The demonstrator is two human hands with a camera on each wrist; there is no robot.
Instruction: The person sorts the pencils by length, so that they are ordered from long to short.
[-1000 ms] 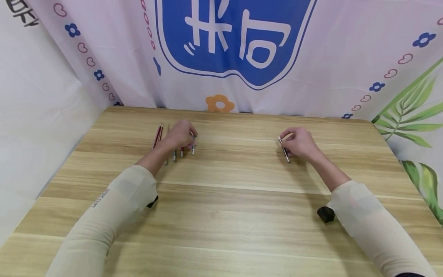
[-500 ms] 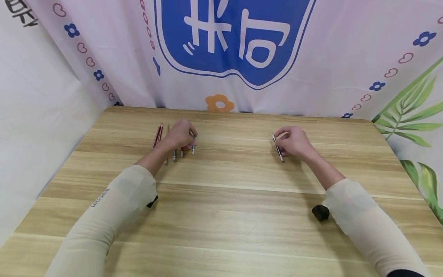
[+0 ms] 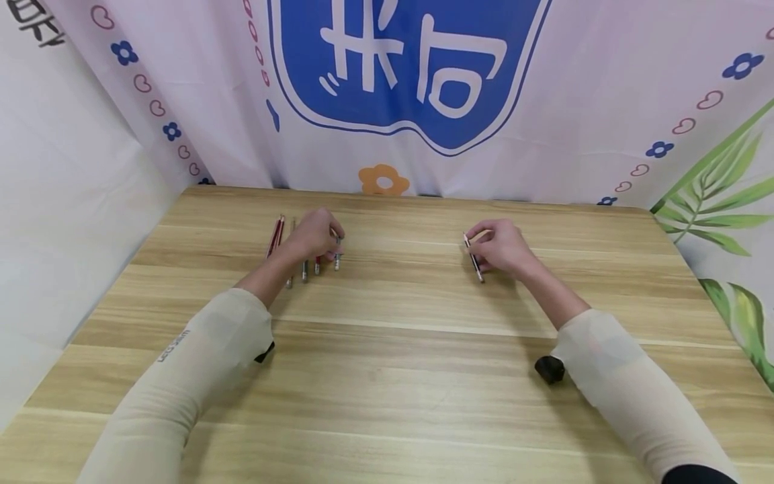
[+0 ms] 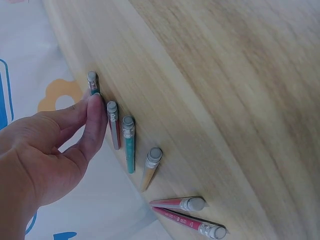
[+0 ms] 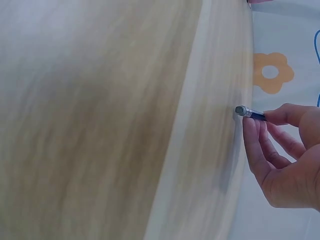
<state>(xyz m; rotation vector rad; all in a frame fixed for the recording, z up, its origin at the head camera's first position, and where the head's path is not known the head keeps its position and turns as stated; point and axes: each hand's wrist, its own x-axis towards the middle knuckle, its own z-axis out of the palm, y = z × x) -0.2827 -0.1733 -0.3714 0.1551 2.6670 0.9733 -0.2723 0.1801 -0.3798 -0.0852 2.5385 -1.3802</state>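
Observation:
At the right end of a row of pencils, my left hand (image 3: 316, 235) pinches a teal pencil (image 4: 93, 84) between thumb and fingers, its eraser end toward me. Beside it in the left wrist view lie a dull red pencil (image 4: 114, 125), a green pencil (image 4: 129, 145), a yellow-brown pencil (image 4: 151, 167) and a pair of red pencils (image 4: 187, 220) with ends close together. Across the table, my right hand (image 3: 500, 247) holds a dark pencil (image 3: 474, 258) between thumb and fingertips. Its metal-banded eraser end (image 5: 242, 110) points out from the fingers in the right wrist view.
The wooden table (image 3: 387, 376) stretches between and in front of both arms. Its far edge meets a hanging white cloth (image 3: 218, 101) with a blue emblem and an orange flower. A white wall (image 3: 60, 202) stands at the left.
My right hand has moved left across the table with the dark pencil, toward the row. The left hand has stayed in place on the teal pencil.

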